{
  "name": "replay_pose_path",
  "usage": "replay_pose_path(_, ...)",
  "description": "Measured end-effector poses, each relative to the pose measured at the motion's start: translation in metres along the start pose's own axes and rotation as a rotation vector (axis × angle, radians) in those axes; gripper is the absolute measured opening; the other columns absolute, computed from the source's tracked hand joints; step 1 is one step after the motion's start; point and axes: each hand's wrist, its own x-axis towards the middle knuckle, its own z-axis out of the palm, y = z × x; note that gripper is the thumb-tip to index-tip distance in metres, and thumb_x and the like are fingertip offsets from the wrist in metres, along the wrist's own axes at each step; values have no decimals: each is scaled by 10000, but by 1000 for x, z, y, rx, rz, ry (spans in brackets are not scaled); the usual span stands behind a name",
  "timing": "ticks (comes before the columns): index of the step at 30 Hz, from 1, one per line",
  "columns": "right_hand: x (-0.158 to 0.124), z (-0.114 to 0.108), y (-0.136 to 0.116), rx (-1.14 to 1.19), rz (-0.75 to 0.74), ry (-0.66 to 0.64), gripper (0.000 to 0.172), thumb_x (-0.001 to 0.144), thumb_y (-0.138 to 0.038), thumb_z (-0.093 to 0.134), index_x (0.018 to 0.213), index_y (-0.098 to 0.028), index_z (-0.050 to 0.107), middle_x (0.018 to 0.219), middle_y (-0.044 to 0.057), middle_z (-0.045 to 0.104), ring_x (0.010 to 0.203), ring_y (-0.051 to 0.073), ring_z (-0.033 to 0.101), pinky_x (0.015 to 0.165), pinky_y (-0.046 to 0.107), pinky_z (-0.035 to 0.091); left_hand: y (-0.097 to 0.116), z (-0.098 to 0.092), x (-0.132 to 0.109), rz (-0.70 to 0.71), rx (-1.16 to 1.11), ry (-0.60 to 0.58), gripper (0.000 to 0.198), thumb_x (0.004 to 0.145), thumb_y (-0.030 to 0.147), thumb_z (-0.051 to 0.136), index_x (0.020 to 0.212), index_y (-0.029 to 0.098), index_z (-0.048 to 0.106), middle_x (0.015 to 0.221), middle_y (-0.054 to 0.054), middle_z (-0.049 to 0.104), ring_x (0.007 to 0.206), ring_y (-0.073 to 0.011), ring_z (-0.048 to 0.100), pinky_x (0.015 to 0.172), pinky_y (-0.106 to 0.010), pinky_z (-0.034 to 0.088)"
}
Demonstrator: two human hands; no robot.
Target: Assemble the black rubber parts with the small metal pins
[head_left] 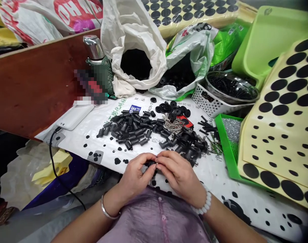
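Observation:
My left hand (140, 171) and my right hand (176, 168) meet at the table's near edge, fingertips pinched together. Between the left fingers sits a small black part (150, 163), mostly covered by the hand. At the right fingertips a tiny shiny bit shows, too small to name. Just beyond lies a heap of black cylindrical plastic parts (133, 126). A pile of small metal pieces (174, 125) rests at the heap's right side, with black round discs (170, 107) behind it. Larger black parts (189, 140) lie close to my right hand.
A green tray (231, 162) of small silvery pieces stands at right, beside sheets of black round stickers (277, 135). Behind are a clear bowl (232, 89) in a white basket (206, 104), open bags (141, 50) and a flask (95, 50). A white power bank (74, 118) with a cable lies left.

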Motion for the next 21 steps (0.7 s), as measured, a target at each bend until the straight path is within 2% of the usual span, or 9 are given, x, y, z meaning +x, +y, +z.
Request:
replay_pose_path(3,-1,5,7,30,12,-18,140,870,-141,469,954,-168,578,938,102,606,882,191,587,752,342,526,-4,-9,-3,92,104,-70,431,813,244,579,1217,151,460,1126,-108,603,1032,-209,559,920,-364,445)
replay_pose_path(5,-4,6,10,43,28,-30,144,871,-132,459,956,-165,570,943,105,596,884,187,587,748,335,528,-6,-12,-2,181,212,-107,484,796,252,607,1238,138,443,1120,-119,602,1053,-229,532,959,-416,404)
replay_pose_path(7,-7,6,11,46,35,-45,147,870,-129,460,960,-166,570,950,105,593,890,185,587,760,336,527,-8,-12,0,231,305,-117,368,804,218,589,1156,139,513,1065,-110,614,1025,-233,527,954,-438,392)
replay_pose_path(10,-8,4,9,19,21,-50,156,863,-131,479,970,-167,586,979,107,594,917,190,584,785,344,523,-10,-7,3,233,369,-90,212,812,168,547,1018,146,591,1021,-102,609,990,-232,527,902,-422,419)
replay_pose_path(17,-9,-8,-6,-60,-44,-74,271,843,-213,547,1108,-159,559,1092,136,608,999,223,591,825,367,528,0,-10,-1,278,378,-67,214,816,116,514,1023,144,562,955,-65,658,916,-186,584,1014,-445,328)
replay_pose_path(21,-12,-18,-13,-74,-55,-61,333,844,-235,548,1165,-150,525,1102,139,626,1023,228,597,837,362,533,10,-13,-3,322,367,-65,208,798,96,512,992,139,573,860,-53,669,803,-169,602,956,-405,399)
